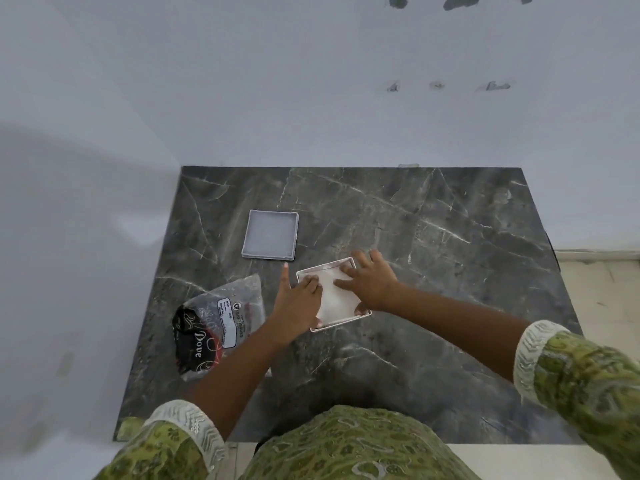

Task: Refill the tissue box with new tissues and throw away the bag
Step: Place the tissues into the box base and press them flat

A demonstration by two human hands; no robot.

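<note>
The dark marbled desk (433,306) fills the middle of the frame, and everything sits toward its left half. At lower left lies the bag (218,323), a crumpled clear wrapper with black print, flat and apparently emptied, still to be thrown away. Above it, in the centre left, the lid (270,234) rests upside down, well apart from the work. Just right of centre stands the box (360,315), open-topped, with the white tissues (334,296) already inside.

Both hands lie on the stack with nothing gripped: the left hand (298,299) is flat on the near left corner with its forefinger stretched out past the rim, and the right hand (369,280) is splayed wide over the far right part.

The step looks to be settling the stack. It would go best with even downward pressure from flat palms, working the corners under the rim so no edge rides up, and without creasing the top sheet before the lid goes on.
</note>
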